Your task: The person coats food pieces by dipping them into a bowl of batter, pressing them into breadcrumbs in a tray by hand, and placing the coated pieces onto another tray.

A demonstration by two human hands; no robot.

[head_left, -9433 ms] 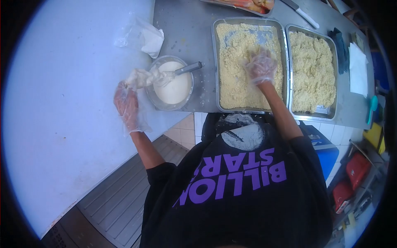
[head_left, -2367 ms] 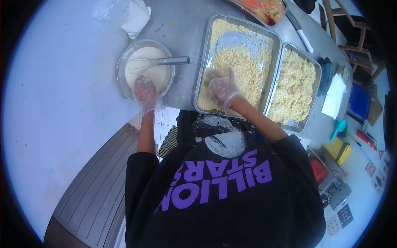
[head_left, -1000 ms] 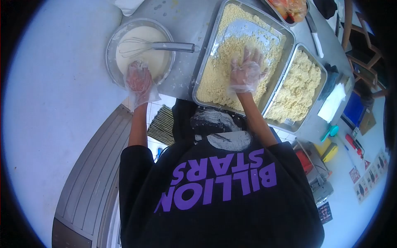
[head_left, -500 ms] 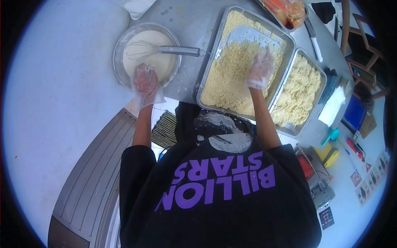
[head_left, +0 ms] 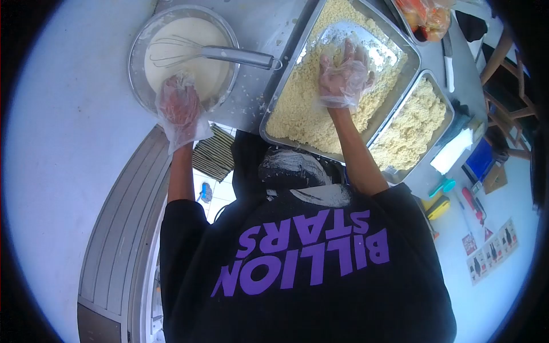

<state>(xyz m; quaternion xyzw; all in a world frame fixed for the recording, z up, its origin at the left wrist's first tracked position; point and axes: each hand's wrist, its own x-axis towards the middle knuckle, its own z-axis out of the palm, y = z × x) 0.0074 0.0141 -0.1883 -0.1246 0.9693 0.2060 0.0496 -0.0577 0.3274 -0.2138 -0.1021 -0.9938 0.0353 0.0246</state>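
My left hand (head_left: 180,103), in a clear plastic glove, is over the near rim of a metal bowl (head_left: 135,74) of pale liquid batter (head_left: 197,34). Its fingers look bunched together and point down; whatever they hold is hidden. A wire whisk (head_left: 240,56) lies across the bowl with its handle past the right rim. My right hand (head_left: 345,74), gloved too, is over a large metal tray (head_left: 262,128) of yellow crumbs (head_left: 306,111). Its fingers are spread, palm down, beside a patch where the tray's bottom shows.
Right of the large tray stands a smaller tray (head_left: 452,117) heaped with clumpy crumbs (head_left: 414,123). A knife (head_left: 449,68) lies on the metal table (head_left: 257,23) beyond, near a container with orange-red items in plastic (head_left: 426,17). A white cloth or paper (head_left: 452,151) lies at the right edge.
My right hand has shifted left across the crumbs, and its fingers now show spread. My left hand stays at the bowl's near rim. The camera view has shifted a little.
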